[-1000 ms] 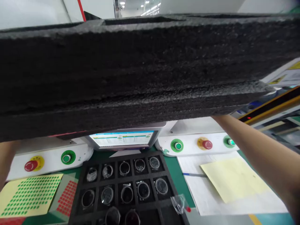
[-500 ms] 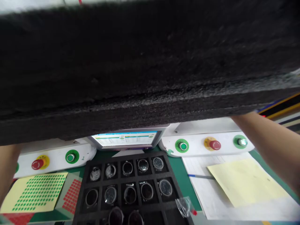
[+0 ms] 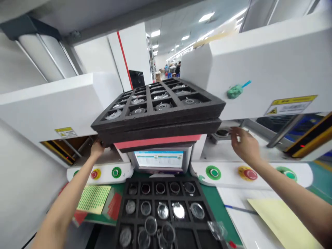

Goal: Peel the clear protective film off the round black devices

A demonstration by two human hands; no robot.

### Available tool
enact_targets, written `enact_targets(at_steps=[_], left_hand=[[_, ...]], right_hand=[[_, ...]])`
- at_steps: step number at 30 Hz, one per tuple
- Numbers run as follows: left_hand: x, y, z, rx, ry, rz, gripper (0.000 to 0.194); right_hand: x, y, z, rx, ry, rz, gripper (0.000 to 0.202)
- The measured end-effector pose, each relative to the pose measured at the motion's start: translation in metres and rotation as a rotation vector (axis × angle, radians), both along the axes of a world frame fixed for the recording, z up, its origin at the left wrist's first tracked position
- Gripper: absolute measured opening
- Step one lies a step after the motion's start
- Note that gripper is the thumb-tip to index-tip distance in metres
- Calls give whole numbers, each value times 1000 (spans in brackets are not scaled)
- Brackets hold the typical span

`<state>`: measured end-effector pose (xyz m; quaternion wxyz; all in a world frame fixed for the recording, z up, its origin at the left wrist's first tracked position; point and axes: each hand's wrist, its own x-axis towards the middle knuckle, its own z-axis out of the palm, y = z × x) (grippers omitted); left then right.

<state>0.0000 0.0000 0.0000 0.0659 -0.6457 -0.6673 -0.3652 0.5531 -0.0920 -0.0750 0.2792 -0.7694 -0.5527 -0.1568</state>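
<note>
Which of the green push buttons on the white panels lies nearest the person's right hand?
The green button just right of the screen, left of the red button, below the right hand.

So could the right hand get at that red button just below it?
Probably yes. The right hand hangs open just above the red button on the white panel, and nothing lies between them. The stacked foam trays sit off to its left.
</note>
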Motion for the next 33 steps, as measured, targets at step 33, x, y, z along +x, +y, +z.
enact_targets(at_steps=[33], left_hand=[[102, -317, -96, -852, -963, -825, 47]], right_hand=[[-250, -198, -19, -379, 196, 652, 36]])
